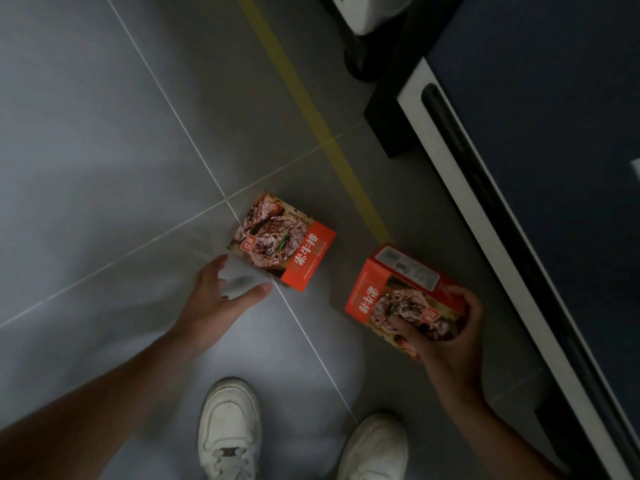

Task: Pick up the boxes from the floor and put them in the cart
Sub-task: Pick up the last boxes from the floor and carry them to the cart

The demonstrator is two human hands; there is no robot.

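Two red boxes with a steak picture are in view. One box lies flat on the grey tiled floor at the middle. My left hand hovers just below and left of it, fingers spread, not touching it. My right hand grips the second box by its near end, thumb on the printed face and fingers curled round the far side, holding it tilted above the floor. No cart can be made out for certain.
A dark unit with a white edge and black rail runs along the right. A black base and a white object stand at the top. A yellow tape line crosses the floor. My white shoes are below.
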